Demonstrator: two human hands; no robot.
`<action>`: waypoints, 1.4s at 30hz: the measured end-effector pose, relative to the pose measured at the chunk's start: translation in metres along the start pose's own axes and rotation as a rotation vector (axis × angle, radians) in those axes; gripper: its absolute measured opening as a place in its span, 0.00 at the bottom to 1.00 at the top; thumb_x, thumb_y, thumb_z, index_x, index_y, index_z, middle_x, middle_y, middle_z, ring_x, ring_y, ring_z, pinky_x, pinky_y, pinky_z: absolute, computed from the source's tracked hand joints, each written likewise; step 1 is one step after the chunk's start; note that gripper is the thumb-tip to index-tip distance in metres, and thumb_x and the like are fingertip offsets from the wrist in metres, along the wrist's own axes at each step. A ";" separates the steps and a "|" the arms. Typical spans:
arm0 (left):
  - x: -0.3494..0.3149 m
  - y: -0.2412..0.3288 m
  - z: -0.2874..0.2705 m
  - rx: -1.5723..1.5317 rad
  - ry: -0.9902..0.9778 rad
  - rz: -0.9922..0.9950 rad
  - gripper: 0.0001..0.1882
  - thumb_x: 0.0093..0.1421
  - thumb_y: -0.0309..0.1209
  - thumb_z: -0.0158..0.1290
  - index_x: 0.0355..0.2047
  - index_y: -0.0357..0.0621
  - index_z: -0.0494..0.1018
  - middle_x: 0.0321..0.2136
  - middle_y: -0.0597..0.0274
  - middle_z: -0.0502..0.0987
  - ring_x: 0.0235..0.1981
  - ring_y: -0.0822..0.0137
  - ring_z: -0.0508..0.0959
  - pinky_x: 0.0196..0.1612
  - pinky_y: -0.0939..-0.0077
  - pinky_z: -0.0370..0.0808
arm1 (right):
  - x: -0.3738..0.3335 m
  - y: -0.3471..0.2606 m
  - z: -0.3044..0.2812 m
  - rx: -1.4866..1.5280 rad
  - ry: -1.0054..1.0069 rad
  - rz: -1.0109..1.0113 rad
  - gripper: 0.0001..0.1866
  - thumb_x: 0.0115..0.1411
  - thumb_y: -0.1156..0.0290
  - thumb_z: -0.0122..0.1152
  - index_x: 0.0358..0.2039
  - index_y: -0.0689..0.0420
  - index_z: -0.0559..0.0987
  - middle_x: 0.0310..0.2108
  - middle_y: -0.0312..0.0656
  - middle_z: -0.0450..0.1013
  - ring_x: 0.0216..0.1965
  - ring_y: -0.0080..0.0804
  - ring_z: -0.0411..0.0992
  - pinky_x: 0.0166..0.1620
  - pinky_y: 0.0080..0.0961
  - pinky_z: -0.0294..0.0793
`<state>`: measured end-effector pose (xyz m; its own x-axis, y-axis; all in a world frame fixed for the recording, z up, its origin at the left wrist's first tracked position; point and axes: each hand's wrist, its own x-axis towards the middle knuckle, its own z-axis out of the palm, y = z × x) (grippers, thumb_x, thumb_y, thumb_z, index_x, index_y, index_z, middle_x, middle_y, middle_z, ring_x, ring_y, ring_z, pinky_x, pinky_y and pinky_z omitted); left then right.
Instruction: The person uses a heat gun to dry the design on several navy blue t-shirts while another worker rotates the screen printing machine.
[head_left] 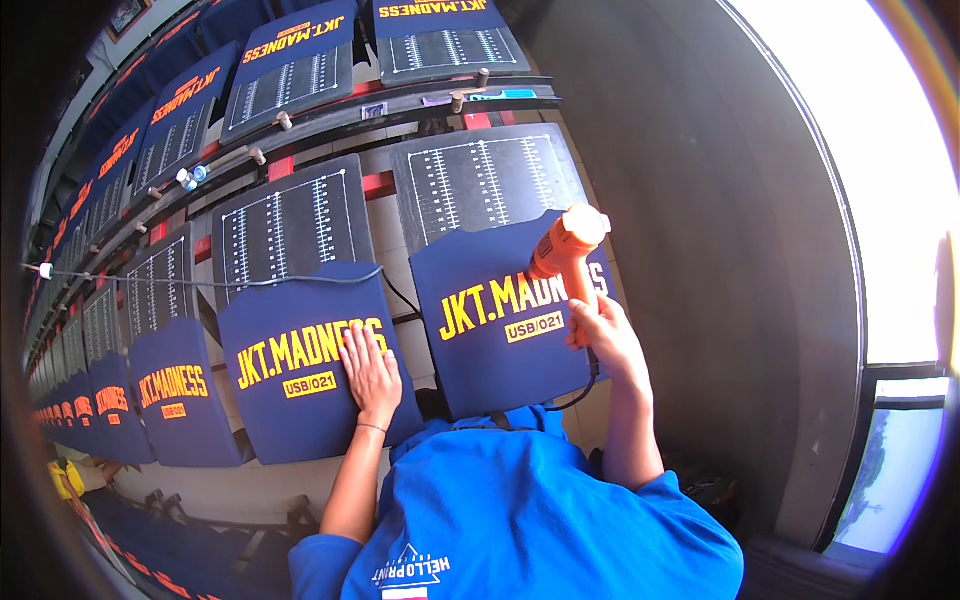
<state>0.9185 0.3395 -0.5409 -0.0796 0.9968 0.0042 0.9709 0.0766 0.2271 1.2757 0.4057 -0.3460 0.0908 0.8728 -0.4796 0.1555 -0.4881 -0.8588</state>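
My right hand [610, 340] grips an orange hair dryer [578, 262] by its handle. The dryer is over a navy fabric panel [480, 375] with yellow printed lettering, hiding part of the print. A cord runs down from the handle. My left hand [370, 372] lies flat, fingers stretched, on the right end of the lettering of the neighbouring navy fabric panel [300, 425]. Both panels lie on black printing boards with white ruler marks; the upper parts of the left board [300, 232] and the right board [485, 180] show beyond the cloth.
More boards with navy panels [175, 400] run off to the left, and another row [290, 75] stands beyond a metal rail [330, 135]. A black cable [230, 282] hangs across the left boards. A grey wall [680, 200] rises at the right. Someone in yellow [68, 478] is at far left.
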 end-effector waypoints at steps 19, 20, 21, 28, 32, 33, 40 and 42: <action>0.010 -0.103 -0.003 0.123 0.136 -0.235 0.32 0.73 0.39 0.35 0.73 0.36 0.49 0.75 0.49 0.45 0.76 0.50 0.41 0.75 0.55 0.35 | -0.005 -0.012 0.019 -0.030 -0.076 0.036 0.12 0.69 0.62 0.57 0.40 0.59 0.74 0.27 0.34 0.72 0.24 0.21 0.73 0.32 0.20 0.75; 0.010 -0.100 -0.002 0.103 0.134 -0.235 0.32 0.73 0.39 0.36 0.72 0.36 0.49 0.75 0.49 0.45 0.76 0.50 0.41 0.75 0.55 0.35 | -0.005 -0.013 0.018 -0.020 -0.087 0.055 0.12 0.69 0.62 0.57 0.40 0.59 0.74 0.27 0.35 0.72 0.24 0.21 0.73 0.32 0.20 0.75; 0.010 -0.095 0.000 0.083 0.131 -0.235 0.32 0.73 0.39 0.36 0.72 0.36 0.49 0.75 0.49 0.45 0.76 0.49 0.41 0.75 0.55 0.35 | -0.007 -0.013 0.020 -0.054 -0.076 0.041 0.12 0.69 0.63 0.57 0.40 0.59 0.74 0.27 0.35 0.72 0.24 0.21 0.73 0.32 0.20 0.75; 0.005 -0.052 0.001 0.029 0.089 -0.132 0.34 0.72 0.42 0.38 0.72 0.33 0.49 0.74 0.45 0.46 0.76 0.49 0.42 0.75 0.54 0.36 | -0.022 -0.015 0.018 -0.110 -0.068 0.055 0.13 0.68 0.63 0.57 0.41 0.61 0.74 0.27 0.35 0.71 0.24 0.21 0.73 0.32 0.21 0.75; 0.000 -0.027 -0.002 -0.008 0.031 -0.040 0.35 0.71 0.41 0.39 0.71 0.31 0.49 0.73 0.42 0.47 0.75 0.46 0.44 0.75 0.52 0.38 | -0.029 -0.014 0.017 -0.076 -0.062 0.097 0.14 0.68 0.64 0.57 0.44 0.63 0.74 0.27 0.35 0.71 0.24 0.21 0.72 0.31 0.21 0.74; -0.003 -0.022 -0.002 -0.021 0.025 -0.007 0.35 0.71 0.41 0.40 0.71 0.31 0.49 0.73 0.42 0.47 0.75 0.46 0.44 0.75 0.52 0.38 | -0.030 -0.013 0.016 -0.095 -0.062 0.087 0.14 0.68 0.64 0.58 0.44 0.63 0.74 0.27 0.36 0.71 0.24 0.21 0.72 0.31 0.21 0.74; -0.023 -0.012 -0.015 -0.088 -0.069 0.073 0.35 0.70 0.40 0.42 0.70 0.30 0.52 0.73 0.41 0.49 0.75 0.44 0.45 0.75 0.50 0.39 | -0.040 -0.007 0.011 -0.028 -0.099 0.107 0.14 0.68 0.64 0.58 0.44 0.63 0.74 0.27 0.36 0.71 0.24 0.22 0.72 0.31 0.21 0.75; -0.026 -0.024 -0.018 -0.069 -0.029 0.033 0.35 0.70 0.39 0.41 0.70 0.30 0.52 0.73 0.41 0.49 0.75 0.44 0.45 0.75 0.49 0.39 | -0.044 -0.005 0.010 -0.062 -0.080 0.091 0.15 0.67 0.64 0.58 0.44 0.64 0.74 0.27 0.37 0.71 0.25 0.23 0.73 0.32 0.22 0.76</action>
<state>0.8929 0.3117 -0.5294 -0.0400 0.9991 -0.0147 0.9548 0.0426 0.2941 1.2608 0.3696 -0.3229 0.0289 0.8210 -0.5701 0.2111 -0.5625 -0.7994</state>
